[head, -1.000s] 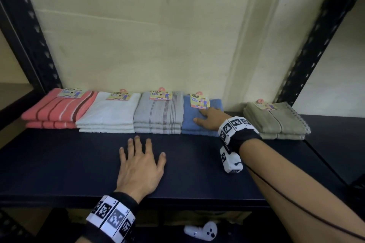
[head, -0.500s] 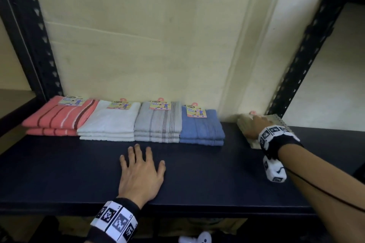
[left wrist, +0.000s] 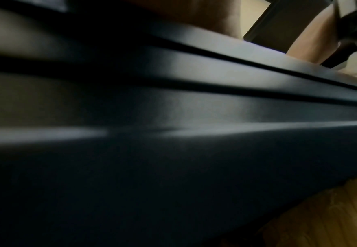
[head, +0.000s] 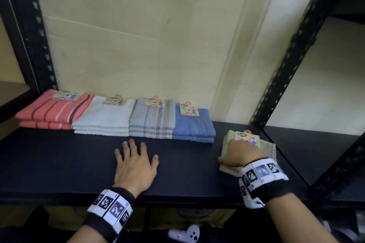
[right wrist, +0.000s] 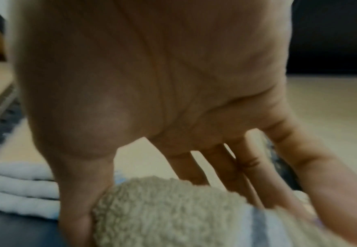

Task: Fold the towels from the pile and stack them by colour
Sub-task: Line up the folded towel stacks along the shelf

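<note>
A white handheld controller (head: 184,235) is seen nearest the camera, below the front edge of the dark shelf (head: 59,163); just above it, the left hand (head: 136,165) is laid palm down on the shelf's bare surface, its fingers straight and spread, nothing being held; in the left wrist view only the blurred dark edge of the shelf (left wrist: 194,150) is shown at close range; to the right, the right hand (head: 242,153) is placed on the beige towel stack (head: 227,169), with the thumb pressed against the stack's near left side and the fingers laid over the top, so that the stack is grasped; in the right wrist view the right hand (right wrist: 152,83) is seen from beneath, its thumb beside the looped pile of the beige towel stack (right wrist: 162,208) and its fingers (right wrist: 249,175) reaching over the top; a paper label (head: 246,139) is partly covered by the hand; the beige stack is set well apart from the row further back; that row is lined along the wall, each stack touching the next: the blue towel stack (head: 194,126), then the grey striped towel stack (head: 153,119), then the white towel stack (head: 104,118), then the coral striped towel stack (head: 51,112) at far left; a label is carried on the top of each; behind them the pale wall (head: 138,45) is framed by the black perforated uprights (head: 292,61) of the rack.
</note>
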